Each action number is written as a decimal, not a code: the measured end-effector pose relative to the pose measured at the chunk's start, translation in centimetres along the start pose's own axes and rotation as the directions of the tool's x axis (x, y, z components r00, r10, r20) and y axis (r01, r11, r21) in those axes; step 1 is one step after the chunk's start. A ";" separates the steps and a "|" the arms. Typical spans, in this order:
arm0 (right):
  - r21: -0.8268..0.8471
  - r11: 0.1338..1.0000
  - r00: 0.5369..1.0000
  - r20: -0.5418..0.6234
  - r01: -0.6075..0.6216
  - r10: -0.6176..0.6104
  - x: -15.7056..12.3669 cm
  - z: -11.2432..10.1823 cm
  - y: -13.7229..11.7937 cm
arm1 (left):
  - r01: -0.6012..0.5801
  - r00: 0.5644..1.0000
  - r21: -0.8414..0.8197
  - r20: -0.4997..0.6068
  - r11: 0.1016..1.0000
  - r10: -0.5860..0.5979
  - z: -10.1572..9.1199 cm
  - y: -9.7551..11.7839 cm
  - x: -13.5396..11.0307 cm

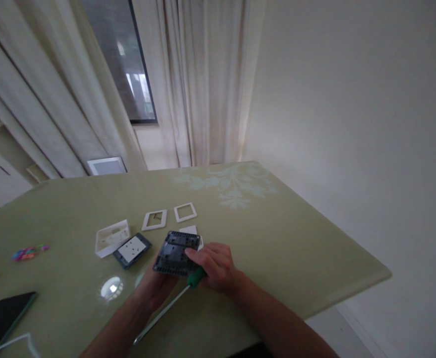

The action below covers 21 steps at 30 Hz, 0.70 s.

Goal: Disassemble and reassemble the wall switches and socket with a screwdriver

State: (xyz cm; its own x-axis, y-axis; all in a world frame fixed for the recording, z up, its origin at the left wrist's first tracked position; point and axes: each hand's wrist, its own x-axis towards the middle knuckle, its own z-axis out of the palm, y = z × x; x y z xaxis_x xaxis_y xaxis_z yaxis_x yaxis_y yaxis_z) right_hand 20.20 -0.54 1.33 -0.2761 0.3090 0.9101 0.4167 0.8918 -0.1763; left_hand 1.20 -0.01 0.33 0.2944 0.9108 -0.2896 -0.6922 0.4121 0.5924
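A dark wall-socket module (173, 252), its ribbed back turned up, rests tilted in my left hand (157, 288), which grips it from below and the left. My right hand (220, 266) is closed round the green handle of a screwdriver (196, 276), whose long shaft points down and left, away from the module. A finger or thumb of that hand touches the module's back. Just left lies a second socket (132, 249) with a white face, leaning against an open white mounting box (101, 247). A white plate (189, 229) shows partly behind the module.
Beyond my hands lie two white frames, a left frame (154, 227) with small screws (158, 217) inside it and a right frame (186, 219). On the green-covered table (285, 253) are colourful small pieces (28, 254), a dark flat device (5, 315) and a white cable (30, 343).
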 end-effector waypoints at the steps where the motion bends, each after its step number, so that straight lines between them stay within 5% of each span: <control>1: 0.063 0.996 0.997 -0.035 -0.069 0.071 0.0 0.1 0.0 | -0.026 0.999 0.020 -0.023 0.999 0.027 0.5 0.2 0.0; 5: 0.217 0.906 0.900 -0.172 -0.363 0.401 0.8 0.0 -0.1 | -0.072 0.993 0.102 -0.089 0.992 0.081 2.6 1.6 0.0; 12: 0.492 0.593 0.514 -0.302 -0.637 0.803 2.1 -1.0 2.3 | -0.087 0.995 0.450 -0.012 0.889 0.104 3.6 5.8 2.8; 16: 0.620 0.453 0.370 -0.268 -0.640 0.890 2.1 -1.1 3.7 | -0.110 0.986 0.755 0.000 0.646 0.168 3.1 7.7 7.7; 21: 0.690 0.371 0.299 -0.229 -0.622 0.926 2.2 -1.2 4.3 | -0.103 0.972 0.985 0.070 0.137 0.222 3.1 8.9 14.6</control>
State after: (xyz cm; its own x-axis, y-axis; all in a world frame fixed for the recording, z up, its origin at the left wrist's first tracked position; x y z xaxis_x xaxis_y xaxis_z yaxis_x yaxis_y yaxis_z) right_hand 22.44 3.59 3.02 0.5019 0.8428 0.1944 -0.2712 0.3667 -0.8899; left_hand 1.35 17.01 3.68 0.1790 0.9791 -0.0971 0.5242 -0.0114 0.8515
